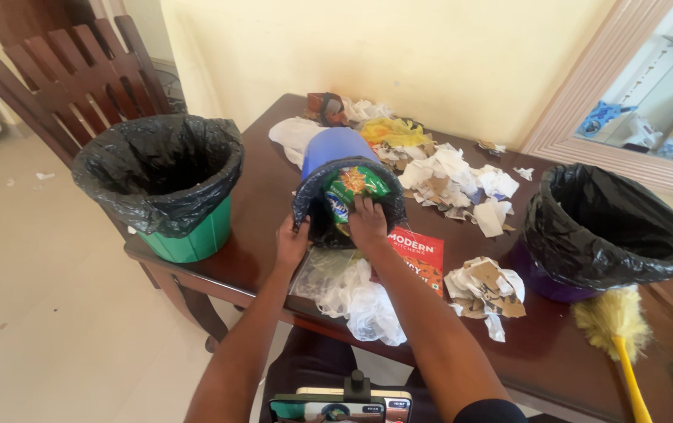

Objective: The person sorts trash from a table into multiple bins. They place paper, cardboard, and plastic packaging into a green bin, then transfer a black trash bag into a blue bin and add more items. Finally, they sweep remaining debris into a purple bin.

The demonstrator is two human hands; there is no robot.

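Note:
A blue bin [335,149] lined with a black bag lies tipped on its side on the dark wooden table [556,352], its mouth facing me. My left hand [290,241] grips the lower left rim of the bag. My right hand [368,224] reaches into the mouth, fingers on green and blue snack wrappers [350,190] inside. A clear plastic bag [352,294] and a red printed packet [419,254] lie just below the bin.
A green bin [188,235] with a black liner stands at the left table edge. A purple bin [607,227] with a black liner stands at right. Torn paper and cardboard scraps [454,184] litter the middle. A yellow duster [617,333] lies at right. A wooden chair [78,70] stands behind.

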